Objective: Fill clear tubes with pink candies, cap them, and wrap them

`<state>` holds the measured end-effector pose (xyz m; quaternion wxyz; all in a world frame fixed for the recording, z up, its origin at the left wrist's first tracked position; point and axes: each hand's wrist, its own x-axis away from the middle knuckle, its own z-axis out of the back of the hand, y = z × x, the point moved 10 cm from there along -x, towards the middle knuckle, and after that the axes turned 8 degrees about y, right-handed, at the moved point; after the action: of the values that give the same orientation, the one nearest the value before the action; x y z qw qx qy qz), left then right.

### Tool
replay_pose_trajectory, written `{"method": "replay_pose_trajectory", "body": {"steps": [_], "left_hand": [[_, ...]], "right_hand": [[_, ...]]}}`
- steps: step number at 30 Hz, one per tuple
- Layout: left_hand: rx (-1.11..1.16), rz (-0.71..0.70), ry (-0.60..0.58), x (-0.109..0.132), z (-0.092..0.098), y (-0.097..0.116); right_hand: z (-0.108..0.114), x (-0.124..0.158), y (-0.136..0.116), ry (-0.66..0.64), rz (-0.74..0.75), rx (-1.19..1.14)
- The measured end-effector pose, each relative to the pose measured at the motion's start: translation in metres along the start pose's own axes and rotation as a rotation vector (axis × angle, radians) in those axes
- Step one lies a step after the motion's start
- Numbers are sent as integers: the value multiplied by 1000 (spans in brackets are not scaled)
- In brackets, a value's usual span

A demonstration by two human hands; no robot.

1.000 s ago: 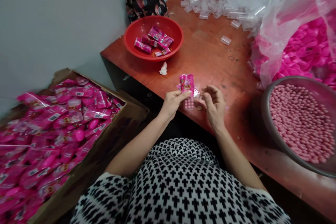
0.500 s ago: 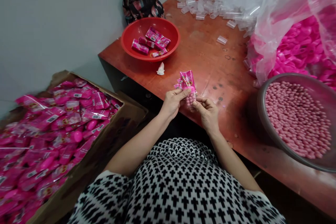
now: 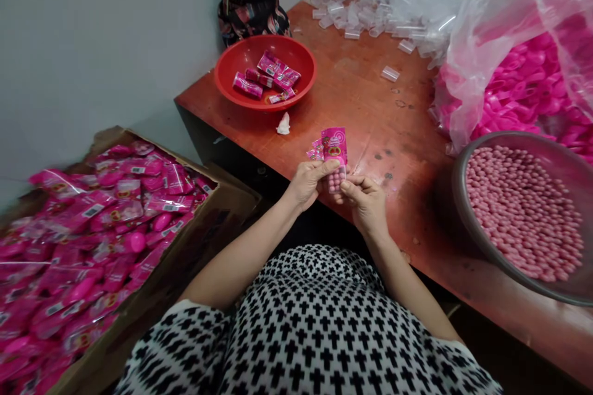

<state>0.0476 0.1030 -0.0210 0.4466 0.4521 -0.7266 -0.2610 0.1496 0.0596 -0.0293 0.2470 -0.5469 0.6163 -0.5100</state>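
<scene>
A small clear container of pink beads with a pink printed wrapper at its top is held between both hands, over the table's front edge. My left hand pinches it from the left, the thumb across its middle. My right hand grips its lower right side between thumb and fingers. Just behind my left hand, small pink printed pieces lie on the table.
A red bowl holds pink wrappers. A brown basin of pink beads stands right, before a bag of pink parts. Clear tubes lie behind. A carton of pink packs stands left, a handbag at the back.
The wrapper on the held container has turned so that its printed face shows flatter and more fully. Both hands keep their grip in nearly the same place.
</scene>
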Motion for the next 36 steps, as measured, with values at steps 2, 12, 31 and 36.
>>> {"method": "replay_pose_trajectory", "body": {"steps": [2,12,31,36], "left_hand": [[-25,38,-43,0,1,-3],[-231,-201,159,12,15,2],[94,-52,84,30,27,-3],[63,-27,153,31,46,2]], "right_hand": [[0,0,5,13,-48,-42],[9,-2,-9,113,90,80],[-16,-1,8,36,35,-36],[-33,0,12,30,5,-83]]}}
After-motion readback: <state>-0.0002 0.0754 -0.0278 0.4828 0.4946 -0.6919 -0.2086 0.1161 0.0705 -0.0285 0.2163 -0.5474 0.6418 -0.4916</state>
